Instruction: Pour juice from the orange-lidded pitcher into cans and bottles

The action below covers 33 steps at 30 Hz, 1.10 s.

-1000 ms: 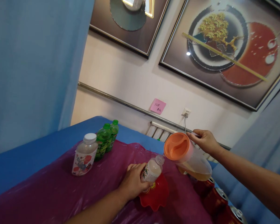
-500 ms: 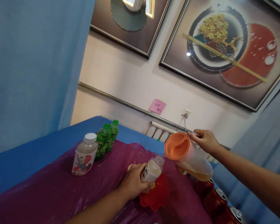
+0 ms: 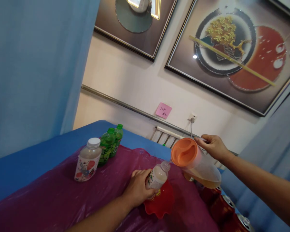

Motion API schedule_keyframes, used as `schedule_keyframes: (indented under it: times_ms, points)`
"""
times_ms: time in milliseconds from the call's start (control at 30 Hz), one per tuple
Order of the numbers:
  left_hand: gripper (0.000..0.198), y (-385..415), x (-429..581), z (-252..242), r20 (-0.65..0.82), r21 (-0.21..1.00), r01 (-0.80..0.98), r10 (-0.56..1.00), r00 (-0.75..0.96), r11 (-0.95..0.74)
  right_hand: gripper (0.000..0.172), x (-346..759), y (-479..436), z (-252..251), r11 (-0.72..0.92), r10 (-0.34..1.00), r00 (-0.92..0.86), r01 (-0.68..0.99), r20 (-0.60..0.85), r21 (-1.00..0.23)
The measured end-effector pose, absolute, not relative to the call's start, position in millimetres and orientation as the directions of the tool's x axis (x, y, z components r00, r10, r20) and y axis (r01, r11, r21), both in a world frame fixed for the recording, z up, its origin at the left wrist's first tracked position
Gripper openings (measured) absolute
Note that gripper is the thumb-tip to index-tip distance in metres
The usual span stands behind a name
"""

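My left hand [image 3: 138, 190] is wrapped round a small clear bottle [image 3: 159, 176] with a leaf-print label, tilted to the right with its mouth uncapped. Cloudy liquid shows inside it. With my right hand [image 3: 214, 147] I grip the handle of a translucent pitcher [image 3: 203, 170] with an orange lid [image 3: 184, 152]. The pitcher is tipped to the left, its lid edge close by the bottle's mouth, and pale yellowish liquid lies along its lower side. A thin stream seems to run between them. Beneath the bottle sits a red scalloped dish [image 3: 160, 203].
A white-capped bottle [image 3: 87, 160] and two green bottles [image 3: 107, 145] stand at the left on a purple plastic sheet [image 3: 106, 190] over a blue table [image 3: 50, 146]. Several red cans [image 3: 222, 207] line the right side. A wall rail [image 3: 125, 104] runs behind.
Almost nothing differs. The pitcher has shifted very slightly to the right; the bottle stays in place in my left hand.
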<state>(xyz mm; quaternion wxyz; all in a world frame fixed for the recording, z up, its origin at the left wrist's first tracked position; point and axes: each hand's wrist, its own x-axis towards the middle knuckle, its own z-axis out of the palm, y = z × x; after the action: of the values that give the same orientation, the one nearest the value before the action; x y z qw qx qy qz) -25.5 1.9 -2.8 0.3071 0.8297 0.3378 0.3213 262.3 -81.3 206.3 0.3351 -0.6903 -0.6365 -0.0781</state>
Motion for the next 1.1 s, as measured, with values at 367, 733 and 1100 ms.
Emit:
schedule_keyframes:
  times_ms: [367, 733, 1100]
  points:
    - [0.070, 1.2, -26.1, -3.6, 0.324, 0.716, 0.375, 0.756, 0.569, -0.589, 0.058, 255.8, -84.1, 211.2, 0.020, 0.817, 0.186, 0.936, 0.546, -0.350]
    - [0.070, 2.6, -26.0, -7.0, 0.339, 0.722, 0.361, 0.757, 0.559, -0.590, 0.058, 253.7, -85.2, 214.1, 0.030, 0.814, 0.167, 0.944, 0.556, -0.328]
    - [0.066, 1.3, -27.6, -4.5, 0.352, 0.727, 0.347, 0.755, 0.553, -0.593, 0.057, 254.9, -86.9, 215.1, 0.008, 0.814, 0.173, 0.951, 0.554, -0.309]
